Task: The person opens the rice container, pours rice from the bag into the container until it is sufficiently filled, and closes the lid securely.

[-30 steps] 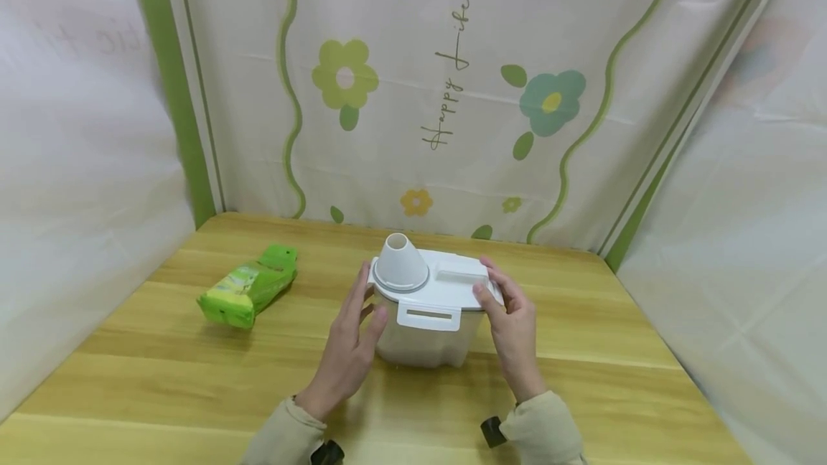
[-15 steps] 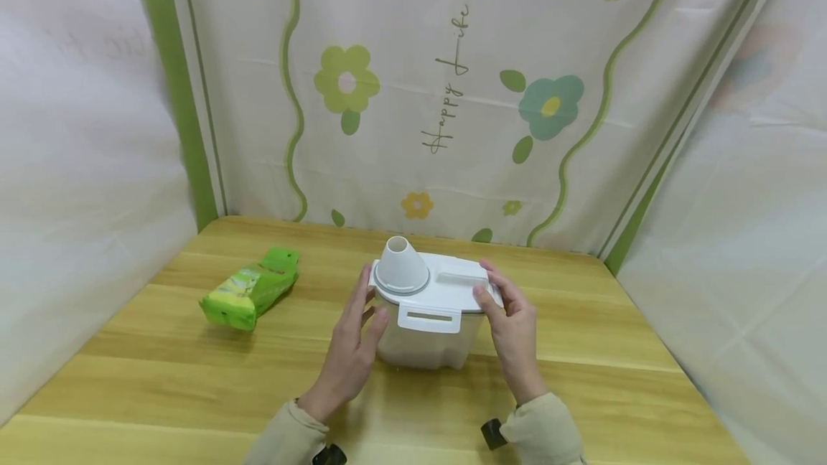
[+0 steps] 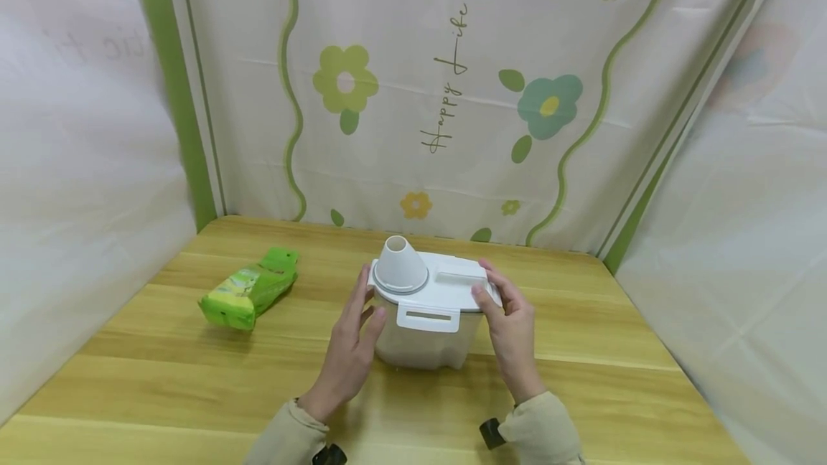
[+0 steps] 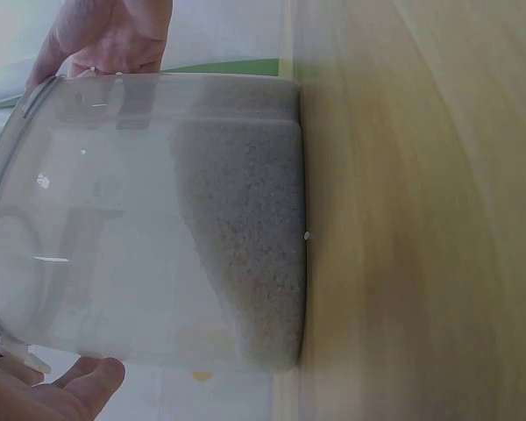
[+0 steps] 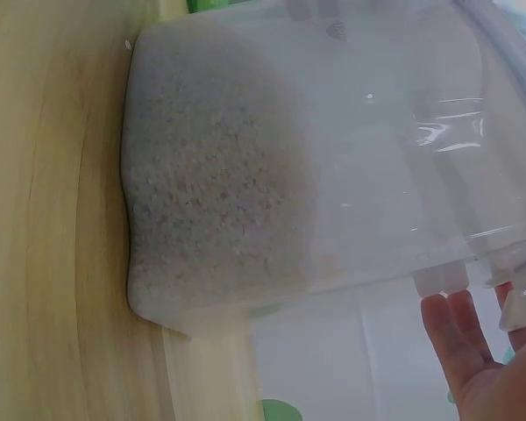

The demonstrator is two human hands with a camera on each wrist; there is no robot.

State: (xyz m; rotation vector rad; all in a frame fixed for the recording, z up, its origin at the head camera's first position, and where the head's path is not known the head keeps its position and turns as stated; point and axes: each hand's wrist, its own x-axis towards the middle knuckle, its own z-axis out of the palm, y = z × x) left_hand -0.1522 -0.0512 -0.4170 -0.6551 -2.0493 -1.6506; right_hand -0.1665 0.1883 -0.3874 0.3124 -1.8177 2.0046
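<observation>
A clear lidded storage container [image 3: 418, 344] stands upright on the table, with a shallow, sloping heap of pale grains [image 4: 250, 210] at its bottom. Its white lid [image 3: 439, 294] carries a cone-shaped spout [image 3: 400, 268] on the left and has a slotted latch [image 3: 428, 318] hanging at the front. My left hand [image 3: 349, 350] holds the container's left side, fingertips up by the lid's edge. On the other side, my right hand [image 3: 512, 332] grips the lid's right end, thumb on top and fingers round the far edge. The right wrist view also shows the grains [image 5: 219, 175] through the wall.
A green packet [image 3: 250, 289] lies on the wooden table [image 3: 194, 393] to the left. Behind the table hangs a flower-printed curtain [image 3: 388, 156], and pale sheets enclose both sides. One loose grain [image 4: 307, 235] sits at the container's foot.
</observation>
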